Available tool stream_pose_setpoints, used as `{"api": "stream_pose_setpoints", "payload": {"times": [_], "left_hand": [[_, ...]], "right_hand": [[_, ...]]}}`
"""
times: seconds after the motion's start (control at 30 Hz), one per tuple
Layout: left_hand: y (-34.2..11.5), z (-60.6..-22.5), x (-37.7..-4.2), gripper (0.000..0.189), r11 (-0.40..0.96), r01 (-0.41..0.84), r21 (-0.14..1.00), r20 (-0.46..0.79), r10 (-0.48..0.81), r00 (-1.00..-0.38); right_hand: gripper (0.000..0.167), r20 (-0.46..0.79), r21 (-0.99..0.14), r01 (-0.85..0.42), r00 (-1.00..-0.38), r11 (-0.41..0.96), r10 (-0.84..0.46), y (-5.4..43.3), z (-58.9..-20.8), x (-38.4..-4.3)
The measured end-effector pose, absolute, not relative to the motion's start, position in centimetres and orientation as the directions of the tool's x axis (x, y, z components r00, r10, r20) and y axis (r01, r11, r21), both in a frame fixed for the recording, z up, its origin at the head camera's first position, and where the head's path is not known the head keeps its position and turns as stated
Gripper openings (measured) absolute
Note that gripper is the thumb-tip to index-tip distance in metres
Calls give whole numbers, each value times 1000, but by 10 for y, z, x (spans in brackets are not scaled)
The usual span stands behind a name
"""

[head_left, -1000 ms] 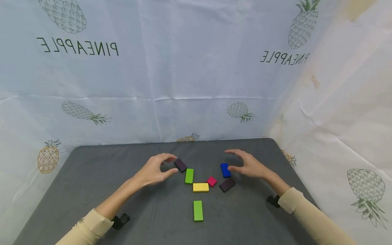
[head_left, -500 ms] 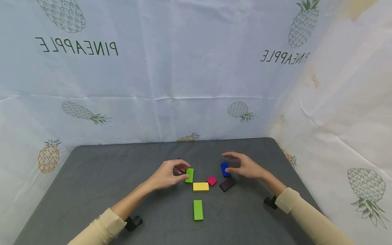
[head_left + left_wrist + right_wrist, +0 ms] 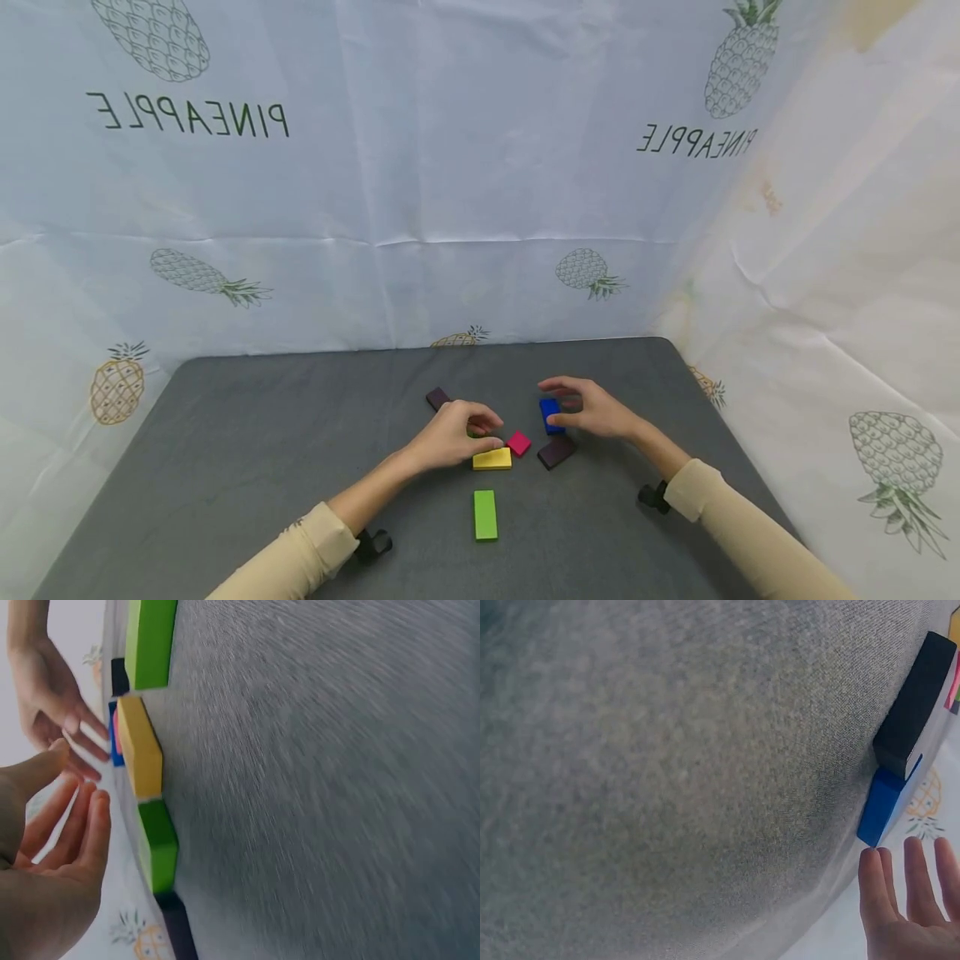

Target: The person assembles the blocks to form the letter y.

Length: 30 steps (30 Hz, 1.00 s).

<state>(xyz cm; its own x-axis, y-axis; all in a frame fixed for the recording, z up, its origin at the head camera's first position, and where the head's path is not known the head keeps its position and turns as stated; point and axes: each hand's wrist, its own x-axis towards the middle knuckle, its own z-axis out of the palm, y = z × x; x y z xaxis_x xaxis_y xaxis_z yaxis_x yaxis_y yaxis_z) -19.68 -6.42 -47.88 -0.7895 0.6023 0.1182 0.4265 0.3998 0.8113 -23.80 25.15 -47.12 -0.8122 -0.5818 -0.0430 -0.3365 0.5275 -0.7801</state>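
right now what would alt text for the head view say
Two hands hover over coloured blocks on a grey table: the left hand above a yellow block, the right hand beside a blue block. Nearer lies a green block.

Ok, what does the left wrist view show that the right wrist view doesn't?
Only the left wrist view shows the yellow block, two green blocks either side of it, and both hands: the left hand with relaxed fingers, holding nothing, and the right hand beyond. Only the right wrist view shows the black block clearly, beside the blue block. Both show the grey mat and the blue block.
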Motion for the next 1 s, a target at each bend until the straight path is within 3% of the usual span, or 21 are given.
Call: {"api": "stream_pose_setpoints", "payload": {"times": [0.37,0.6,0.87,1.0], "left_hand": [[-32,-496,-201,33,446,456,770,136,584,-800],[-27,-515,-210,36,433,538,723,217,598,-772],[-20,-505,-207,35,488,462,740,135,566,-814],[-20,-516,-213,34,466,507,725,186,577,-795]], "right_hand": [[61,-52,-797,-324,-804,510,-593,251,-477,-239],[61,-57,-796,-316,-810,516,-584,252,-477,-239],[62,-77,-798,-293,-817,527,-571,255,-477,-241],[62,-83,-799,-286,-819,528,-568,256,-479,-242]]}}
